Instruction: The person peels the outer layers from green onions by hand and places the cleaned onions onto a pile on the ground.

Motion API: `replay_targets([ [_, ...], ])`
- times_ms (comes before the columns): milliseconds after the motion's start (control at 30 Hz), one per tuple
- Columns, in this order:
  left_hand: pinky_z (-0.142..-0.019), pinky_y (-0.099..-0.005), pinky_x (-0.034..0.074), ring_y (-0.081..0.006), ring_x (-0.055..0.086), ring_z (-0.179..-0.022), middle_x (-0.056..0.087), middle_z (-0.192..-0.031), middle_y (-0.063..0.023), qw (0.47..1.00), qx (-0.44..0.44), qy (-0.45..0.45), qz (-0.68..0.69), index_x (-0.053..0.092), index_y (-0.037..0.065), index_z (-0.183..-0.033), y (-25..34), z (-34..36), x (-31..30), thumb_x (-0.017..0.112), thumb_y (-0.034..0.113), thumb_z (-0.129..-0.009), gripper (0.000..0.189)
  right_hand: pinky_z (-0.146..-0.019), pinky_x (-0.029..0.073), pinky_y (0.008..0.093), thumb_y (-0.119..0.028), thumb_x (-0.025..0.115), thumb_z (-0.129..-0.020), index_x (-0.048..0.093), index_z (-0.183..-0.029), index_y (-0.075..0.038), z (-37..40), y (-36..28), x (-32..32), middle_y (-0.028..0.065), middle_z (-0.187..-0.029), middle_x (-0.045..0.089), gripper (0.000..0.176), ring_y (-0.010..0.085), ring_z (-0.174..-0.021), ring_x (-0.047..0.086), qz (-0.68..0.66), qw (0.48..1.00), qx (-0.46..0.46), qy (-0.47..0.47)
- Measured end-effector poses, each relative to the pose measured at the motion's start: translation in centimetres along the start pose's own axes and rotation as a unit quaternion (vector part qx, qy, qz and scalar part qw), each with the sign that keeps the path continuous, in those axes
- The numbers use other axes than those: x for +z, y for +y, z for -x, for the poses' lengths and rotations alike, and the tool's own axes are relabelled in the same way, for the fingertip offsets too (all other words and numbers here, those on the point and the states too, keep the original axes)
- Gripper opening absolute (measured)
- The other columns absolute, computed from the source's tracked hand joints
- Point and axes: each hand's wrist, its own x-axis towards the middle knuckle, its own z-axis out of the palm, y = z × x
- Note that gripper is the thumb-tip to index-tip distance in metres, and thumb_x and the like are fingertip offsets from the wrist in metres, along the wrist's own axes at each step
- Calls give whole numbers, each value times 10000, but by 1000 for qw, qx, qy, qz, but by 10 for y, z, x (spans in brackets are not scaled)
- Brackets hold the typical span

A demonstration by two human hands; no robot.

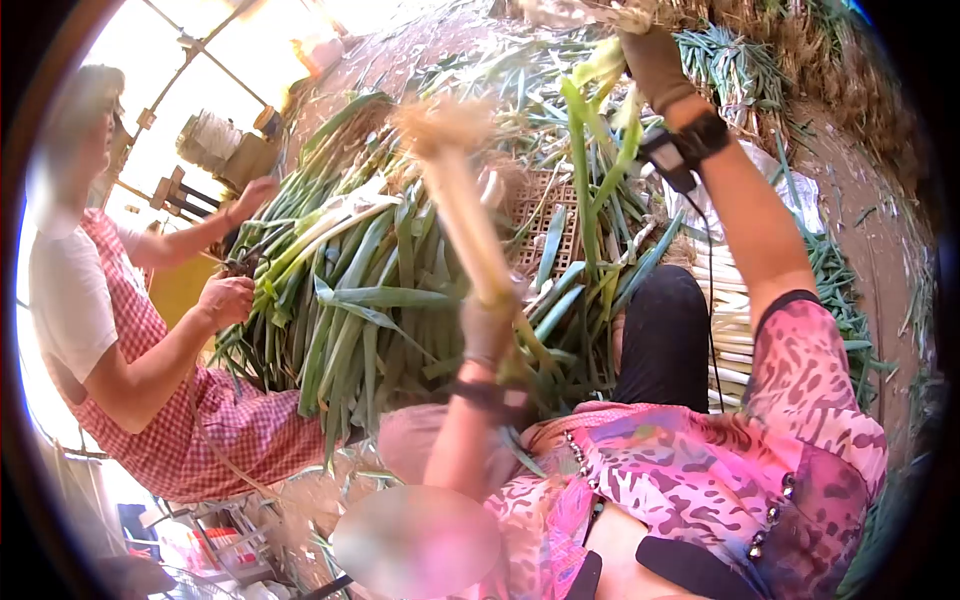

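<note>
My left hand (488, 325), in a brown glove, is closed around the stalk of a leek (462, 205). Its white shaft points up and its root end is blurred by motion. At the top of the view my right hand (655, 68), gloved too, grips a pale green leafy stalk (598, 75) whose long leaves hang down. Between the two hands lies a heap of leeks (370, 260), partly over a woven plastic crate (545, 215).
A co-worker (150, 330) in a red checked apron sits at the left, both hands at the heap's edge. Trimmed white leeks (728, 320) lie in a row beside my dark-clothed knee (665, 325). Green bundles (735, 75) lie at the back right. A cable hangs from my right wrist.
</note>
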Motion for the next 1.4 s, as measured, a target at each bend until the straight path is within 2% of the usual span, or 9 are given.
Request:
replay_targets([
  [133,-675,-294,492,-143,596,-747,634,-835,-42,997,76,9,-10,686,8,-985,103,-52,-74,657,324,-908,327,-672,561,360,-153,509,-990,613,-1115,-6,111,25,17,93,-874,665,219,203,-728,650,144,807,-371,-437],
  [300,-824,-313,513,-170,621,-946,650,-1028,-85,916,347,35,-200,629,59,-1236,251,-111,-164,570,178,-961,306,-845,524,367,-223,660,-897,642,-1193,-15,185,-59,22,124,-1084,708,363,214,-920,668,160,510,-214,-818],
  [333,-848,-313,532,-178,641,-969,664,-1066,-103,774,494,48,-394,617,75,-1283,273,-114,-182,571,96,-947,340,-902,506,343,-227,671,-900,610,-1235,-9,145,-53,35,121,-1144,684,405,201,-989,650,137,555,-225,-789],
  [567,-891,-294,507,-184,609,-1005,624,-1081,-107,766,523,112,-355,513,-3,-1360,380,-85,-181,552,203,-1009,409,-835,548,335,-221,712,-873,612,-1233,-35,-5,-96,46,111,-1075,693,416,203,-914,676,7,927,-314,-207],
  [833,-689,-305,514,-178,610,-735,614,-816,-52,940,311,-23,140,650,52,-978,411,-100,-155,679,305,-922,261,-741,563,395,-235,717,-842,599,-1237,-86,198,-185,102,143,-985,680,438,311,-830,675,-256,820,-461,-225],
  [933,-701,-300,505,-169,604,-759,603,-823,-38,934,345,-33,87,652,50,-976,408,-64,-123,710,288,-890,259,-914,469,442,-278,632,-853,708,-1088,-143,281,-82,142,68,-961,668,281,280,-1047,620,78,680,-648,-334],
  [1033,-723,-294,494,-159,597,-787,600,-845,-26,933,334,-61,115,654,44,-980,411,-56,-132,712,273,-892,252,-836,507,471,-255,619,-846,757,-937,-170,308,15,155,21,-941,726,186,274,-1005,646,312,568,-475,-595],
  [1200,-724,-288,488,-152,594,-791,590,-837,-18,942,321,36,91,648,42,-978,385,-115,-170,738,279,-880,273,-560,518,381,-238,645,-894,676,-1064,-103,210,-101,84,109,-697,621,219,257,-594,633,-125,835,-421,-332],
  [1400,-677,-276,480,-149,581,-749,594,-837,-32,969,229,62,71,664,12,-981,373,-64,-109,742,254,-865,279,-476,474,383,-236,589,-940,585,-1041,-54,139,-196,84,69,-629,595,208,266,-511,603,-3,908,-411,-83],
])
